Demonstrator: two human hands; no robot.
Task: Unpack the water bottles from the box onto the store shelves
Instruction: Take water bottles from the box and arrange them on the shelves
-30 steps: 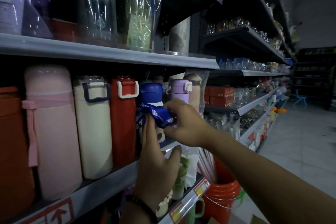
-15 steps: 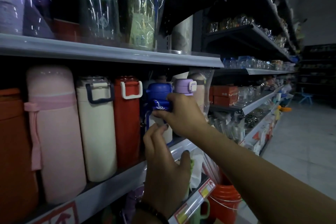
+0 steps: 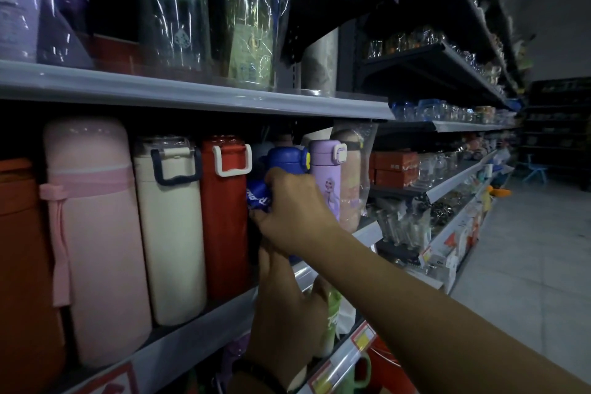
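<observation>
Just then, your right-hand grip [image 3: 297, 205], at the centre of the frame, was curled round the upper body of the small water bottle with the dark blue plastic cap [image 3: 286, 158]. It pinched the bottle's blue printed strap [image 3: 257, 198] against the side. The bottle was upright in the row on the grey metal shelf [image 3: 192, 339]. It sat between the tall red flask with a white loop handle [image 3: 224, 227] on its left and the lilac bottle with a cartoon figure [image 3: 326, 179] on its right. Both of your hands hid its base, so you could not tell whether it rested on the shelf.

Your left-hand grip [image 3: 284, 307], below centre, was spread. Its fingers reached straight up against the bottle's lower part and its thumb stood apart to the right. The fingertips were lost under the right hand. A black wristband [image 3: 256, 374] circled that wrist.

Further left in the row stood a cream flask with a dark handle [image 3: 172, 234] and a tall pale pink flask [image 3: 96, 234].
</observation>
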